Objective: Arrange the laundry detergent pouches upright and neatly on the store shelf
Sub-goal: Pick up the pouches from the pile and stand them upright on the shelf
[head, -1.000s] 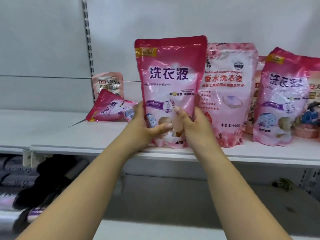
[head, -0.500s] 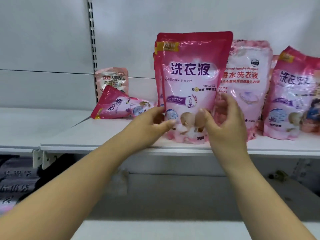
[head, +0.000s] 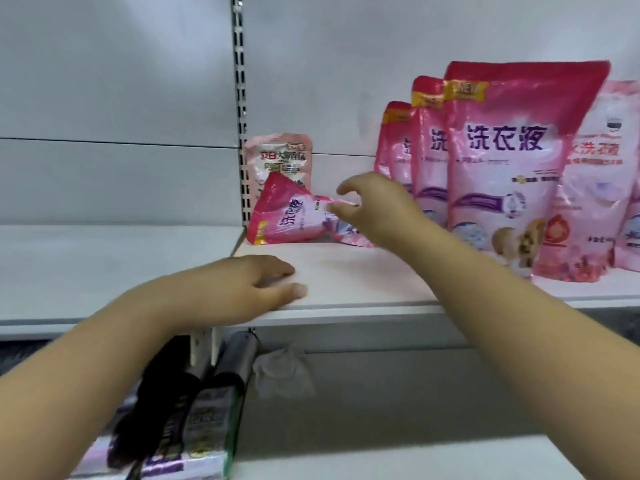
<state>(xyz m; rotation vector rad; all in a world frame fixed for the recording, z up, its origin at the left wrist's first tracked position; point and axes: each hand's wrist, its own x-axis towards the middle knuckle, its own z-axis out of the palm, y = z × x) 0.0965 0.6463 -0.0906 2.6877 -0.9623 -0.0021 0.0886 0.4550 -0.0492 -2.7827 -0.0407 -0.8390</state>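
I am reaching my right hand [head: 374, 209] toward the fallen pouch [head: 294, 216], fingers spread and curled, holding nothing, just at its near end; whether they are touching it I cannot tell. My left hand [head: 242, 289] is lying flat and empty on the front edge of the shelf [head: 363, 282]. The pouch is lying on its side near the shelf's left end, in front of a small leaning packet [head: 278, 157], while the standing pouches [head: 502, 161] are lining up to the right. Next, I judge, I am needing to pinch its end, swing it upright and set it beside that row.
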